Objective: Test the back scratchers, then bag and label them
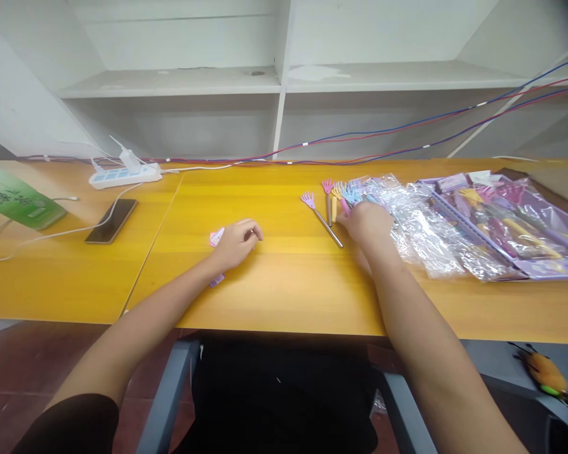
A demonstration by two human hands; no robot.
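My left hand [239, 243] rests on the table with its fingers curled in, and nothing shows in them. Under its wrist lies a pink and purple paper card [216, 237], mostly covered. My right hand [370, 222] is over a group of small back scratchers with hand-shaped heads; its fingers are hidden and partly blurred, so I cannot tell whether it grips one. Nearest to it are a blue back scratcher [351, 192], a yellow one [334, 205] and a pink one [328, 187]. A purple back scratcher [322, 217] with a metal rod lies slightly apart, to their left.
Clear plastic bags [426, 233] lie right of my right hand, beside a purple box [534, 272] of bagged back scratchers. At the left are a phone [112, 221], a power strip [125, 174] and a green bottle [21, 197]. Cables [360, 133] run along the back.
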